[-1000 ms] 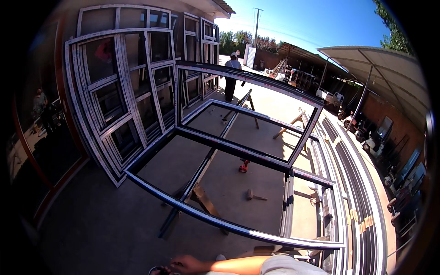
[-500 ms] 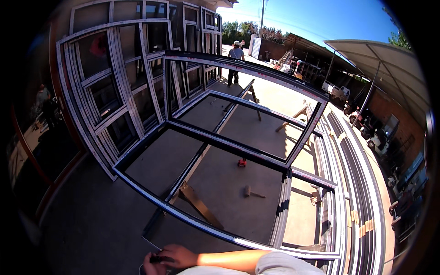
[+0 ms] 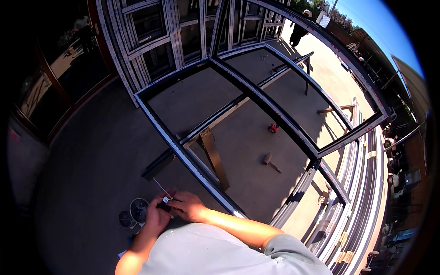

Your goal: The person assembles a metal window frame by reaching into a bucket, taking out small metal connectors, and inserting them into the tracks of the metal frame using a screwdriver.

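Note:
At the bottom of the head view, my left hand [image 3: 157, 214] and my right hand [image 3: 189, 206] meet in front of my shirt. Between their closed fingers is a small dark piece [image 3: 165, 201] with a light patch; its exact kind is partly hidden. From it a thin metal rod [image 3: 160, 187] points up and left. Just beyond my hands lies the near bar of a large window frame [image 3: 181, 156], wrapped in printed film. An open sash [image 3: 263, 94] stands up from the frame's middle bar.
A wooden trestle [image 3: 213, 156] supports the frame. Through it, a mallet [image 3: 272, 162] and a red tool [image 3: 273, 128] show on the floor. Round containers [image 3: 139, 210] stand left of my hands. Finished frames [image 3: 156, 46] lean on the wall; long profiles [image 3: 366, 197] lie right. A person [image 3: 299, 32] stands far off.
My view has tilted down and turned left, so the frame appears shifted right. Both hands and forearms now show more fully, still together on the dark piece.

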`<state>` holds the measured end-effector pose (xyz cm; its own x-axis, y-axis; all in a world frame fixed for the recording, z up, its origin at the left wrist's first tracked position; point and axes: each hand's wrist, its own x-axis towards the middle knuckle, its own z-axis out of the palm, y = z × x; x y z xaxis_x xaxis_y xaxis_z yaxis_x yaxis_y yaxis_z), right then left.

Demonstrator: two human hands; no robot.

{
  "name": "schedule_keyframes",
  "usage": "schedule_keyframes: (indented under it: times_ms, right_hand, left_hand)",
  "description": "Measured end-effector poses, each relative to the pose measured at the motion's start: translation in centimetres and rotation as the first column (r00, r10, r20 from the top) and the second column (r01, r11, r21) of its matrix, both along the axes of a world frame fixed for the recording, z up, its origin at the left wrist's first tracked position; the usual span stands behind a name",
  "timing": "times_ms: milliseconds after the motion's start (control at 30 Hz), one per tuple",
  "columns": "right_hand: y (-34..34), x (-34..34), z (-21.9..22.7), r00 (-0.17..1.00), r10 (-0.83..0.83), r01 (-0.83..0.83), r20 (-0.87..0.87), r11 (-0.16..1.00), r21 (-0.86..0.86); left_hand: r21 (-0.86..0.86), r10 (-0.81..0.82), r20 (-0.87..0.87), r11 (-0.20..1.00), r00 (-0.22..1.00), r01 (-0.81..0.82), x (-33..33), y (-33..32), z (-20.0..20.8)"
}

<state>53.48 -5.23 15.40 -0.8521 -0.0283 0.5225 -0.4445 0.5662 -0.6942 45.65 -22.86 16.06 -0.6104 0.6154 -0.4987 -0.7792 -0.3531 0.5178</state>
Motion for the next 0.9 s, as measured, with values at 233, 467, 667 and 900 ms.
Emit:
schedule_keyframes:
  times_ms: [233, 467, 667, 900]
  right_hand:
    - [-0.5, -2.0, -0.2, 0.990, -0.137, 0.137, 0.034, 0.991, 0.001]
    - [-1.0, -4.4, 1.0, 0.946, -0.273, 0.271, 0.173, 0.962, 0.036]
    - [-3.2, -6.7, 1.8, 0.934, -0.331, 0.326, 0.135, 0.943, 0.063]
    - [-1.1, -5.6, 1.5, 0.933, -0.308, 0.304, 0.184, 0.951, 0.051]
  left_hand:
    - [0.017, -0.069, 0.028, 0.997, 0.997, 0.069, -2.8, -0.3, -0.2]
    - [0.099, -0.183, 0.140, 0.980, 0.973, 0.171, -7.5, -0.2, 0.8]
    - [0.207, -0.313, 0.110, 0.935, 0.943, 0.286, -10.5, -0.8, 0.1]
    - [0.238, -0.384, 0.127, 0.907, 0.915, 0.347, -10.8, 1.9, 0.0]
